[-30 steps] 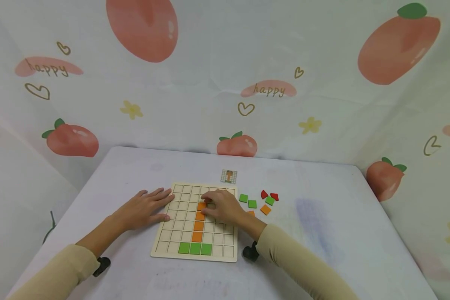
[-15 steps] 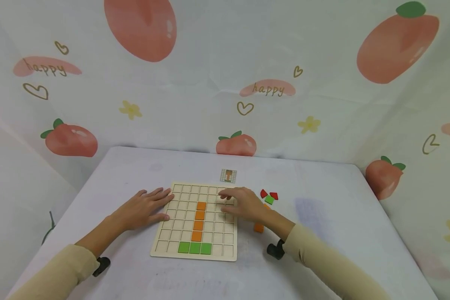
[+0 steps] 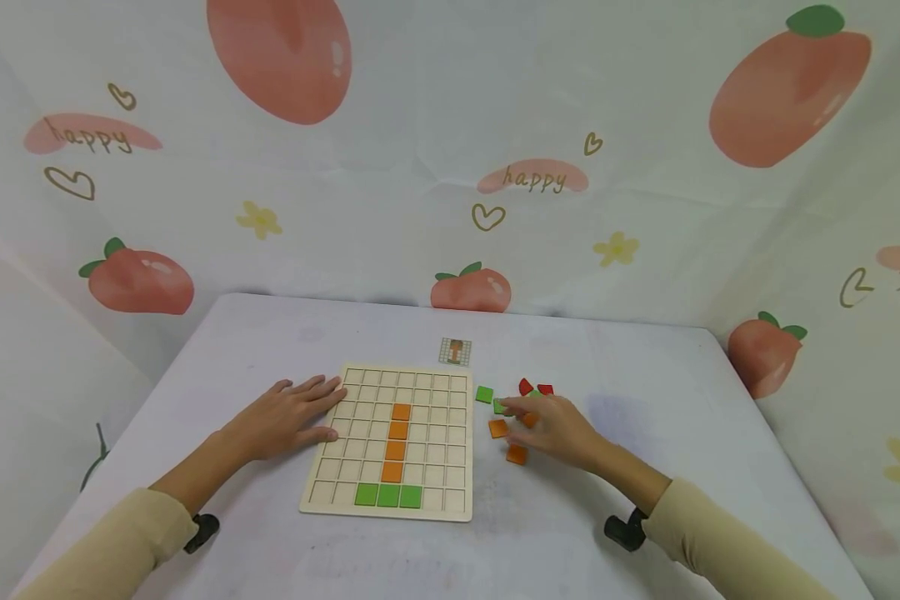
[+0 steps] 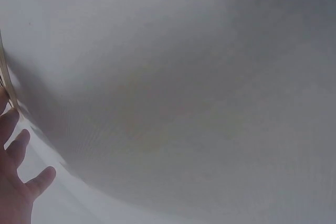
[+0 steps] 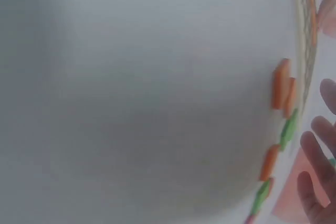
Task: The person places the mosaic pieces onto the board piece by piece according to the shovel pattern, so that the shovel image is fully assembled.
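My left hand [image 3: 288,421] lies with straight fingers at the left edge of a pale wooden grid board [image 3: 386,515]; those fingertips [image 4: 9,118] also show by the board in the left wrist view. Several orange square tiles [image 3: 396,451] form a column on the board, above a row of three green tiles [image 3: 388,496]. To the board's right, my right hand [image 3: 558,432] hovers over loose tiles, fingers slightly bent and holding nothing. Close to its fingertips are an orange tile [image 3: 498,428] and a partly covered green tile [image 3: 498,407]. Its fingers [image 5: 315,156] look spread in the right wrist view.
A small printed card [image 3: 455,352] lies behind the board. Another green tile [image 3: 484,394], a nearer orange tile [image 3: 517,455] and a red curved piece [image 3: 526,387] lie around the right hand. A patterned cloth [image 3: 390,242] hangs behind the white table [image 3: 307,333].
My right hand has moved right, from the orange column on the board to the loose tiles beside it. The left hand has stayed at the board's edge.
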The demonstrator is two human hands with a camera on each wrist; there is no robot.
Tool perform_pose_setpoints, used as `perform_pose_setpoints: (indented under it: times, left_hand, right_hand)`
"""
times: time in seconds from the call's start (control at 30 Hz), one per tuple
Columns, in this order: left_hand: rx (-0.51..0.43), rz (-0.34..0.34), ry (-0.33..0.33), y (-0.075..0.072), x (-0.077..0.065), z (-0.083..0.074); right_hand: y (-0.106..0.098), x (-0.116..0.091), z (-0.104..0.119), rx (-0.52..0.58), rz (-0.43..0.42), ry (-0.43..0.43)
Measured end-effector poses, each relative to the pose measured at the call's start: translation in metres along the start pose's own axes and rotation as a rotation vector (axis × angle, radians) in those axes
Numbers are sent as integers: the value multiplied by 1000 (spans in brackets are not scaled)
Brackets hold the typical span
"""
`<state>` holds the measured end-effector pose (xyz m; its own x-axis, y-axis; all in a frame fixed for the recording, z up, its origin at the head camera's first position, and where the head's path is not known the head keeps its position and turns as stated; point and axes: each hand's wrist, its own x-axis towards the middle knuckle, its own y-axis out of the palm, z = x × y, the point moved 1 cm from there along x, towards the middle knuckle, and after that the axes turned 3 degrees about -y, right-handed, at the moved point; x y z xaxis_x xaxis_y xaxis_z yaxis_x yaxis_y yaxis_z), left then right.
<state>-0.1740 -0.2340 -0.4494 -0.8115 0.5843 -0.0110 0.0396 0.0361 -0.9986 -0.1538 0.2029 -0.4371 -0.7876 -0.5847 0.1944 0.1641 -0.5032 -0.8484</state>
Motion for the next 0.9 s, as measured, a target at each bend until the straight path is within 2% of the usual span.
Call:
perform_pose_setpoints:
  times: [0.17, 0.43, 0.67, 0.9]
  left_hand:
    - [-5, 4, -5, 0, -1, 0]
    - [-10, -3, -8, -1, -1, -1]
    - [-7, -3, 0, -2, -1, -1]
    - [-11, -4, -2, -1, -1, -1]
  right_hand:
    - [3, -18, -6, -3, 28, 54]
    - [10, -32, -10, -33, -15, -4]
    - [14, -36, -10, -67, -45, -23]
    - [13, -33, -9, -66, -29, -7]
